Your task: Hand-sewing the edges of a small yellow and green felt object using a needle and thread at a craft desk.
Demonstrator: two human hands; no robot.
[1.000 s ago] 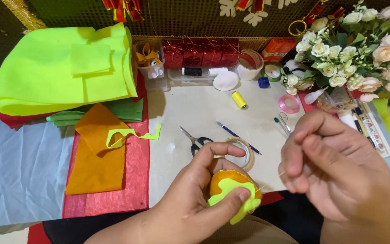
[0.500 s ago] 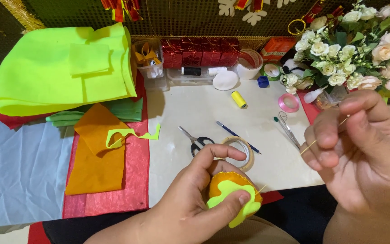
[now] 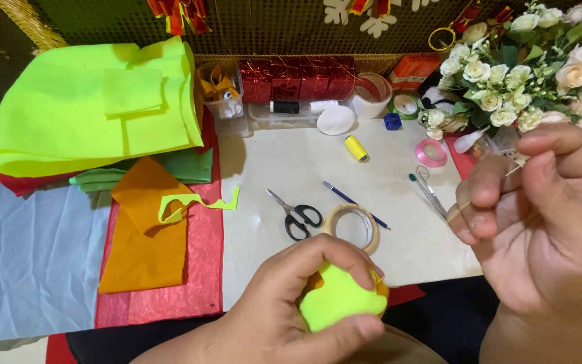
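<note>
Right hand point(image 3: 540, 229) has risen, thread pulled taut from felt ball point(image 3: 341, 303).

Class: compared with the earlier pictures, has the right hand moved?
Yes. The right hand has risen away from the left hand, towards the flower bunch; scissors stayed put.

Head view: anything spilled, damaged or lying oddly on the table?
Nothing spilled or broken. The only stray bit is a jagged neon-green felt offcut lying loose across the orange felt. Scissors and tape roll lie flat on the white board.
</note>
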